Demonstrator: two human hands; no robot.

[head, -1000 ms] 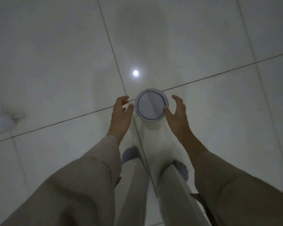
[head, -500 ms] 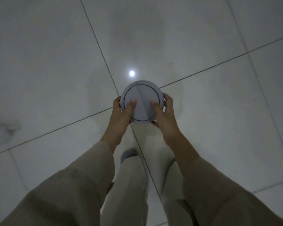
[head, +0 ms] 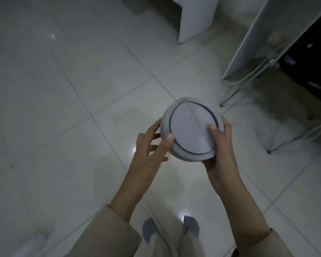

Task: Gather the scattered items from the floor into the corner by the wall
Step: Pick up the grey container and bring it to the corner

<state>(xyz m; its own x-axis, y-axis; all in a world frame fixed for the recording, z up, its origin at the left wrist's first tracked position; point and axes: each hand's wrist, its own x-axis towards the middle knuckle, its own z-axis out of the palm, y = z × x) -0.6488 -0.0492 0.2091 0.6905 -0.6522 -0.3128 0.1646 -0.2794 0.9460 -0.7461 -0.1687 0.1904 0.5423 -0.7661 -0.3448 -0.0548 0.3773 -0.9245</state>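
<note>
- I am watching the carry step: the round white disc [head: 192, 129] is being held up off the tiled floor [head: 63, 108], in front of the person's body, with nothing under it but the hands
- The right hand [head: 220, 154] is wrapping the disc's near right edge, thumb lying flat on the top face inside the dark ring, the other fingers curling underneath where I cannot see them
- The left hand [head: 150, 145] is gripping more loosely: its thumb is pressing the left rim while the other fingers are spread and partly open beneath the edge
- I am judging the pick-up done and the placing not yet done, since no corner shows here
- Ahead there is a white panel [head: 195, 17] and a metal-framed rack [head: 258, 52]; I am guessing the wall lies that way
- The next move is calling for a firmer left grip, a level disc, then a walk and a low set-down, steering clear of the rack's thin legs
</note>
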